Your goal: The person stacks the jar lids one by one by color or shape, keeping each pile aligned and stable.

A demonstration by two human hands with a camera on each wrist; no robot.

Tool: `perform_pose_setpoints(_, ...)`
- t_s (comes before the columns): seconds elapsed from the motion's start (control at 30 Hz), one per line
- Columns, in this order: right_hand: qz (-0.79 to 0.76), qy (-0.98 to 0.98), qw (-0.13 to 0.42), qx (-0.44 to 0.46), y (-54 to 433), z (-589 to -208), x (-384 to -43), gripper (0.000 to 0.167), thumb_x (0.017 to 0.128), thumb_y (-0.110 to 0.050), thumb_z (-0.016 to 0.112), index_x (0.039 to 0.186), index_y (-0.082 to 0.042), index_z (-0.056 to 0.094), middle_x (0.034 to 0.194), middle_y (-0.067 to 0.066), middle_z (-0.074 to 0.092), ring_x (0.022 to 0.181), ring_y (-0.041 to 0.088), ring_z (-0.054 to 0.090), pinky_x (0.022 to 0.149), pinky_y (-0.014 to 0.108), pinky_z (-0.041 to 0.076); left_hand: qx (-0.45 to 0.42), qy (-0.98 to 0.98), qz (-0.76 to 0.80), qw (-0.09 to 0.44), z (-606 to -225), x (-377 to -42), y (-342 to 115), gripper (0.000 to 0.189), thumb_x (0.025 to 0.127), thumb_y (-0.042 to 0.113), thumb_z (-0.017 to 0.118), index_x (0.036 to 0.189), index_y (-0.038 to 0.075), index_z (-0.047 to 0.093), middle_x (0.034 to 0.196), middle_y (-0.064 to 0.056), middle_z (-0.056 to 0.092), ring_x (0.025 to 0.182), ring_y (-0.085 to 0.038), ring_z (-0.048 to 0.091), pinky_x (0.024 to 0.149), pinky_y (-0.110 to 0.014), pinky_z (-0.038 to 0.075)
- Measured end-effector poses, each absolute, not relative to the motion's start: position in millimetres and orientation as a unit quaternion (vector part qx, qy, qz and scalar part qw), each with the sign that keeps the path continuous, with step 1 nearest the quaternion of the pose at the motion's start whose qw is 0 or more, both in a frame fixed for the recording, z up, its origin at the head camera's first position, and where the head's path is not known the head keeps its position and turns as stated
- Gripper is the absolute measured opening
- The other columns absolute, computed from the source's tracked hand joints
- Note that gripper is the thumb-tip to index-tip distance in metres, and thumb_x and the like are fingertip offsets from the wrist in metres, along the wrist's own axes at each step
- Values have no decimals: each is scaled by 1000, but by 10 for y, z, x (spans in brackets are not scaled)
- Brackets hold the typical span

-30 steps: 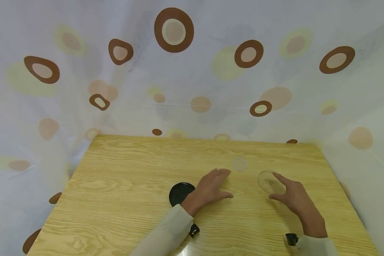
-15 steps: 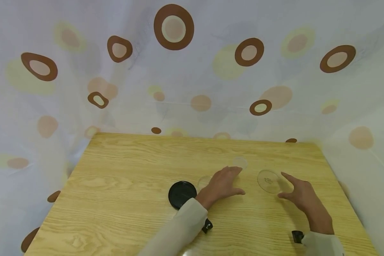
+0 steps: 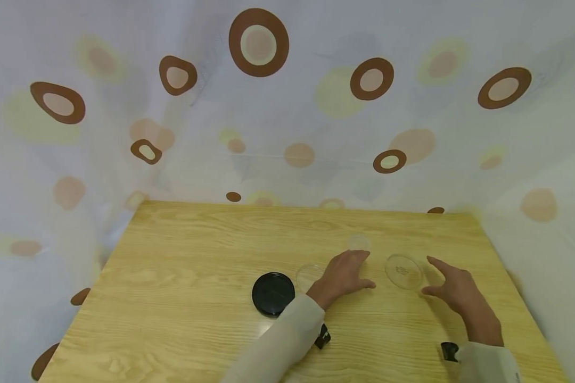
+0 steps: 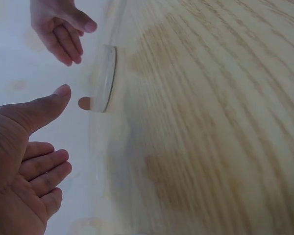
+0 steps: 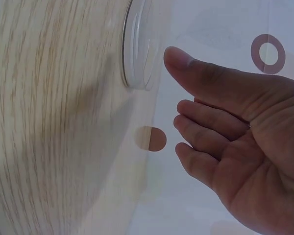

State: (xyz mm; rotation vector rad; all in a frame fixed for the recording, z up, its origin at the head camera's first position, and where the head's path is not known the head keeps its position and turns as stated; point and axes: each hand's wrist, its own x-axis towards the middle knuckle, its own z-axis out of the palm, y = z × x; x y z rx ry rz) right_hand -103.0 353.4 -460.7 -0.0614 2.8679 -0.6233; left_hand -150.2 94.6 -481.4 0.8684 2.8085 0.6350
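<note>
A clear round shallow dish [image 3: 403, 271] with faint marks at its centre lies on the wooden table. My right hand [image 3: 452, 287] is just right of it, thumb and fingers spread and holding nothing. In the right wrist view the dish's raised wall [image 5: 135, 54] shows a gap from the thumb. My left hand [image 3: 343, 272] hovers left of that dish, fingers apart, its palm turned toward the right hand. Partly behind the left hand lies a second clear dish [image 3: 307, 274]. Left of it is a black round dish [image 3: 273, 293], its edge close to the left sleeve.
A smaller, faint clear disc [image 3: 359, 242] lies beyond the left fingertips. The wooden table [image 3: 182, 330] meets a patterned cloth [image 3: 302, 106] at the back and both sides. Black straps show at both wrists.
Both hands have moved to the right. The right fingers, at the clear dish's edge before, are now apart from it. The second clear dish has come into view behind the left arm.
</note>
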Motion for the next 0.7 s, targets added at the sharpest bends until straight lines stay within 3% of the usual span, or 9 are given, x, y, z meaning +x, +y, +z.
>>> perform_pose_setpoints(0.37, -207, 972, 111, -22, 3614, -4698, -1094, 79, 77, -20, 77, 138, 11, 37, 128, 44, 43, 103, 56, 52, 75, 55, 50, 271, 931, 236, 56, -4964, -1504, 1094, 69, 80, 44, 73, 138, 16, 49, 139, 6, 53, 127, -7, 50, 110, -20, 36)
perform_pose_setpoints(0.7, -220, 968, 119, -24, 3614, -4767, -1146, 74, 79, -14, 75, 138, 10, 37, 133, 42, 39, 113, 59, 43, 81, 59, 48, 279, 932, 227, 44, -4997, -1487, 1263, 63, 79, 44, 74, 134, 19, 54, 132, 9, 59, 120, -5, 56, 98, -15, 45)
